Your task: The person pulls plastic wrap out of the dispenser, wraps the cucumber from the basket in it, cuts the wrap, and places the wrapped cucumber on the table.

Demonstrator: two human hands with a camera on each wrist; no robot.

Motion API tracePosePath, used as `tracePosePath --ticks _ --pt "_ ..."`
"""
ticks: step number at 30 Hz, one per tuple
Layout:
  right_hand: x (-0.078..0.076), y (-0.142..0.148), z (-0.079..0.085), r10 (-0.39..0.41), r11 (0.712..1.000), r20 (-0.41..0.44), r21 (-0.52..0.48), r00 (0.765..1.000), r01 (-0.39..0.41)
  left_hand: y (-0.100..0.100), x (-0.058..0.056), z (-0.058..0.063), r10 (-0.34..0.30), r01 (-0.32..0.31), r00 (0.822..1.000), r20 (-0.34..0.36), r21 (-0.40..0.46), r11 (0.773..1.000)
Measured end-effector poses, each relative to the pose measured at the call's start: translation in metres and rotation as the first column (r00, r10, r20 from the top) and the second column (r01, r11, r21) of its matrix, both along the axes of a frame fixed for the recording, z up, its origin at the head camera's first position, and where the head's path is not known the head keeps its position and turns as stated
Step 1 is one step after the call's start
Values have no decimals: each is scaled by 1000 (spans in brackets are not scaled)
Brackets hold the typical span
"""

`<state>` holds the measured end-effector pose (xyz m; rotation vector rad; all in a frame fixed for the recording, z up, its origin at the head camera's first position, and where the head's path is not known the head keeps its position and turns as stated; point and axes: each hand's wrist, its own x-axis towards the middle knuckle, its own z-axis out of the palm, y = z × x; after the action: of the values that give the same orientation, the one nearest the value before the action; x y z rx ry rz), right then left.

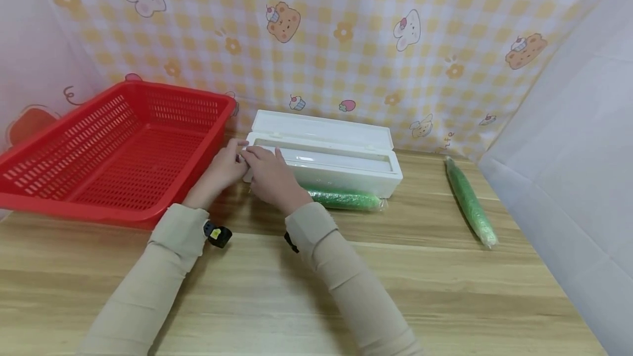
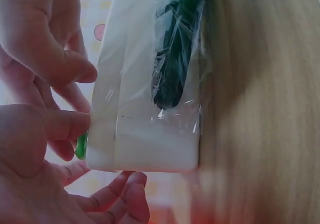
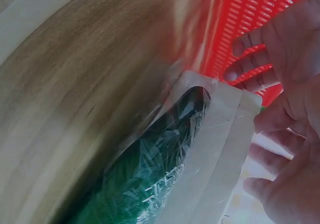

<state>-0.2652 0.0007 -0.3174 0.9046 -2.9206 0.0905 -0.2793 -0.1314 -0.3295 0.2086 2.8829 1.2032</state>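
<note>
A white cling film box (image 1: 346, 174) stands with its lid raised. My left hand (image 1: 226, 168) is at its left end; in the left wrist view the thumb (image 2: 70, 125) touches the box edge, and the other fingers reach past the end. Beside it, my right hand (image 1: 272, 176) has loosely bent fingers, its thumb apart from them in the right wrist view. A small green piece (image 2: 80, 146) shows at the box edge, near the fingertips of both hands. Along the box's front lies a film-wrapped cucumber (image 1: 346, 200), its left part hidden by my right hand in the head view.
To the left stands a large red plastic basket (image 1: 193, 172) with slotted walls, close to my left hand. Another wrapped cucumber (image 1: 468, 202) lies on the wooden table (image 1: 445, 290) at the right. A checked cloth (image 1: 326, 59) hangs behind the box.
</note>
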Motion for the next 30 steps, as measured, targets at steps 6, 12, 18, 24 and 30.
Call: tracePosePath --ticks 6,12,18,24,30 --pt "-3 -7 0 -20 998 -44 66 999 23 -1 -2 -3 -80 74 996 42 134 988" --pt "-4 -9 5 -61 996 4 61 998 61 2 -3 -6 -91 72 993 77 215 974" --pt "-4 -7 8 -98 993 49 70 994 94 5 -5 -5 -72 50 992 104 197 979" --pt "-3 -5 11 -105 993 56 65 993 102 4 -5 -2 -76 50 985 157 165 985" --pt "-2 -2 12 -114 992 60 67 992 110 3 -7 -1 -82 52 978 192 156 986"
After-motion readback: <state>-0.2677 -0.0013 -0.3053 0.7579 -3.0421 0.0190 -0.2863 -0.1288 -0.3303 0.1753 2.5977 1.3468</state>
